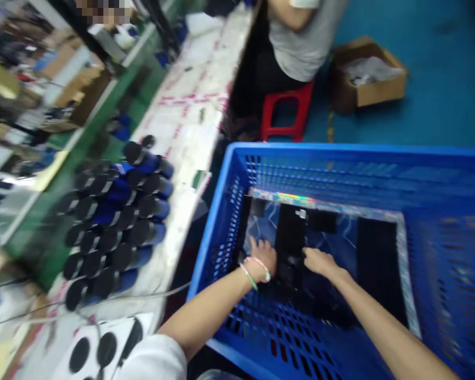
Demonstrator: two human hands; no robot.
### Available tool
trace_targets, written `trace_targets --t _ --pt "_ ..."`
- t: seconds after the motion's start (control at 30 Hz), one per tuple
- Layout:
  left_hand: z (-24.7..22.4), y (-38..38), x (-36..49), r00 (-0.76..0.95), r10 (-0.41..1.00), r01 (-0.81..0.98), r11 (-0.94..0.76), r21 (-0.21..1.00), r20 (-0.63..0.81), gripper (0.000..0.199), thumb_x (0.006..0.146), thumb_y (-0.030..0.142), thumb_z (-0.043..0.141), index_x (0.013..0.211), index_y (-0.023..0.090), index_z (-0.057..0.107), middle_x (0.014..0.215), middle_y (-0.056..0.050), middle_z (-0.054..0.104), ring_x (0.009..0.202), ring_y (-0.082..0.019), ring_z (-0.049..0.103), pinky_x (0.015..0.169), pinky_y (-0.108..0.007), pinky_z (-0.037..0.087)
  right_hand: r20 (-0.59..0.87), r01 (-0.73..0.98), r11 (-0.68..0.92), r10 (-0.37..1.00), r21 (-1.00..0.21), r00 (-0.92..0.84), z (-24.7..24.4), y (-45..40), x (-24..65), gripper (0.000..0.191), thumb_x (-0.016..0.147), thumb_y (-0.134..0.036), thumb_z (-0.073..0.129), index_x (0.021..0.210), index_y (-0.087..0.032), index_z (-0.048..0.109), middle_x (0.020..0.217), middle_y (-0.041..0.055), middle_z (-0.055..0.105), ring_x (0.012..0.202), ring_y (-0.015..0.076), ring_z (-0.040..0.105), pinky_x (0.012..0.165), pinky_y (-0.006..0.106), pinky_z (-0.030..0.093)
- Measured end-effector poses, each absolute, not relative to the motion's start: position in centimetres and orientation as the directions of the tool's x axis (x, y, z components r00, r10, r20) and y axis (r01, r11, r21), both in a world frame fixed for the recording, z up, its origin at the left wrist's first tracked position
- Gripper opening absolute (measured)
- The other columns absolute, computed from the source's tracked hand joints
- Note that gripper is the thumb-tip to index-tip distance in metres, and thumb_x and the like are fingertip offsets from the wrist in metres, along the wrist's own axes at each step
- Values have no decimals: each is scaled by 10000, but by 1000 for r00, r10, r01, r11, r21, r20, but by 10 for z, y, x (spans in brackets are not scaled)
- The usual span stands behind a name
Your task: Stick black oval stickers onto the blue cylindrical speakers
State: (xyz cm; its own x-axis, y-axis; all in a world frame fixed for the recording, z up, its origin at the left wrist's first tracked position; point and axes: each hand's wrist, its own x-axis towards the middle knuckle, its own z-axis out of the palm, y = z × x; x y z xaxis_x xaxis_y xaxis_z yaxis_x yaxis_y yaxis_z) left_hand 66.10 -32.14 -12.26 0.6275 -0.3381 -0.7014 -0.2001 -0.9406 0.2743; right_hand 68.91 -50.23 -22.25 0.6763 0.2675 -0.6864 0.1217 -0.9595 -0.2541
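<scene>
A large blue plastic crate (pixel 217 200) stands in front of me, with both my hands reaching down into it. On its floor lie flat dark printed packages (pixel 374 248) with blue lightning patterns and a shiny silvery border. My left hand (pixel 261 259), with pink and green bands at the wrist, rests on the left package, its fingers apart. Close to its right, my right hand (pixel 320 260) has curled fingers at the middle of the packages. Whatever those fingers may grip is hidden, and the picture is blurred.
Left of the crate runs a long white worktable (pixel 193 116) bearing many dark-capped blue cylinders (pixel 114 221). A sheet with black discs (pixel 106 348) lies nearer. Beyond the crate are a seated person (pixel 301 42), a red stool (pixel 287 113) and a cardboard box (pixel 380 92).
</scene>
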Motion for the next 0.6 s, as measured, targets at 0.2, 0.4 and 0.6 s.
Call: trace_targets --t 0.2,0.4,0.6 --pt "65 -210 645 914 -355 -167 -773 612 -198 278 926 293 451 1195 266 517 1146 4 618 1022 -125 592 949 -231 465 -3 394 -720 482 -571 876 -91 -365 768 512 900 -163 330 1407 -175 263 1352 134 407 1200 213 474 1002 350 427" --pt "99 -23 636 905 386 363 -919 151 178 630 771 544 616 1284 215 458 1445 -159 267 1346 -392 231 1059 -591 281 406 787 -280 734 -550 545 2 -210 796 728 783 -259 548 1435 -227 225 1439 146 201 1340 353 244 1054 528 320" --pt "65 35 669 759 648 651 -751 105 -71 908 601 796 577 1317 275 379 1543 -138 -77 1358 -513 -43 955 -744 213 128 877 -382 893 -292 431 39 -115 815 881 738 -495 660 1461 -310 191 1521 124 135 1348 485 70 939 755 203"
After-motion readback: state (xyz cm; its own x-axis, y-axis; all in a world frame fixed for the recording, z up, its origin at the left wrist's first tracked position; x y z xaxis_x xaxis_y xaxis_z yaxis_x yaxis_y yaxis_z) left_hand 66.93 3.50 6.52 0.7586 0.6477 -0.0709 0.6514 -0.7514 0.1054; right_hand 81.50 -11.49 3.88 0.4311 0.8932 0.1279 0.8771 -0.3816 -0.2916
